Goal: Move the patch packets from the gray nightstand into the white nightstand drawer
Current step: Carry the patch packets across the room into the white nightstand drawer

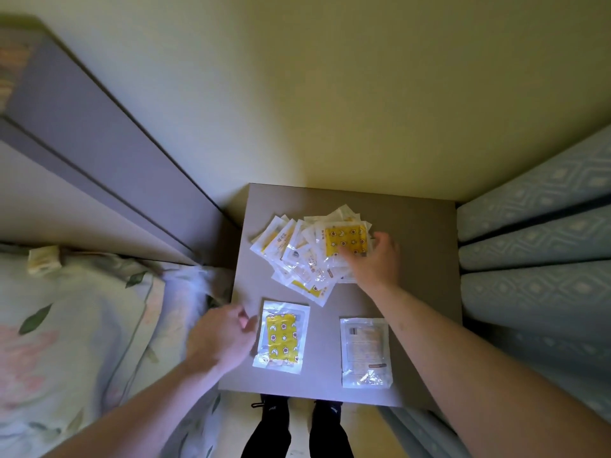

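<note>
Right hand [375, 259]: fingers spread, resting on the heaped clear-plastic yellow-printed patch packets [310, 256]; lower packets hidden beneath it. Left hand [220, 338]: blurred, fingers loosely curled, holding nothing visible, just beside a single yellow-patterned packet [282, 337]. Pale reverse-side packet [365, 352] near the square gray counter [423, 259] front edge, between the forearms.

On the nightstand [423, 226], a heap of packets [307, 256] lies toward 12 o'clock, a single packet [282, 335] at 7 o'clock and another packet [365, 352] at 5 o'clock. The bed [66, 325] lies at 9 o'clock of the nightstand, the curtain [535, 233] at 3 o'clock
</note>
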Motion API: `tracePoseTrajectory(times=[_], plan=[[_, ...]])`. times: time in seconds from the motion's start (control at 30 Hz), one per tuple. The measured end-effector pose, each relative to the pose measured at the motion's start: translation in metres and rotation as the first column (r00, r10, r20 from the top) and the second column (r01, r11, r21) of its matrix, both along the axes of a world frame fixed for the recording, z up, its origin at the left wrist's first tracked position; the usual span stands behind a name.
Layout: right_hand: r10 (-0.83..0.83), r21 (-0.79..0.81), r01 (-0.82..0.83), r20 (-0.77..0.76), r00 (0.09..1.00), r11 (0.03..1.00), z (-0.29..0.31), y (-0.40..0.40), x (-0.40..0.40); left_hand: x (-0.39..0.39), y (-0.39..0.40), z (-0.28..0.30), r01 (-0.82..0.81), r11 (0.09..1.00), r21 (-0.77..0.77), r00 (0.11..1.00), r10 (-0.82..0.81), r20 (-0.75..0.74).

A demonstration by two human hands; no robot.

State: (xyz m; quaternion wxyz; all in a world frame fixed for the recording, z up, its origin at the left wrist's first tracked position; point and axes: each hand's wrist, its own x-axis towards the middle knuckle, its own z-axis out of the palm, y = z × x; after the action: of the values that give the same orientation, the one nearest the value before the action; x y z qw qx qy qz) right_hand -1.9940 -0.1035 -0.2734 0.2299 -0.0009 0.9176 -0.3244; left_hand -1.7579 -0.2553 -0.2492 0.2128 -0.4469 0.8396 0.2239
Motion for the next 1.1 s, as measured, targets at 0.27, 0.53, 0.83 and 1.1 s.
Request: tracePoseTrajectory(times=[0.27,0.53,0.83,1.1], plan=[[-0.148,-0.092,0.157,0.104,0.984,0.983,-0.008,-0.006,0.004,-0.056,-0.017,0.01,-0.061,0.998,0.013,0.933,0.062,-0.355],[-0.186,-0.35,0.244,0.189,0.964,0.904,0.036,0.067,0.026,-0.127,0.003,0.007,0.119,0.992,0.05,0.892,-0.084,-0.444],[0.24,-0.187,-0.193,0.281,0.929,0.963,0.036,0.132,0.037,-0.182,0.013,-0.01,0.13,0.991,0.023,0.937,-0.115,-0.33],[0.112,-0.068,-0.099,0.229,0.967,0.993,-0.006,0.13,0.073,-0.172,0.015,-0.018,0.148,0.987,-0.062,0.858,-0.16,-0.488]])
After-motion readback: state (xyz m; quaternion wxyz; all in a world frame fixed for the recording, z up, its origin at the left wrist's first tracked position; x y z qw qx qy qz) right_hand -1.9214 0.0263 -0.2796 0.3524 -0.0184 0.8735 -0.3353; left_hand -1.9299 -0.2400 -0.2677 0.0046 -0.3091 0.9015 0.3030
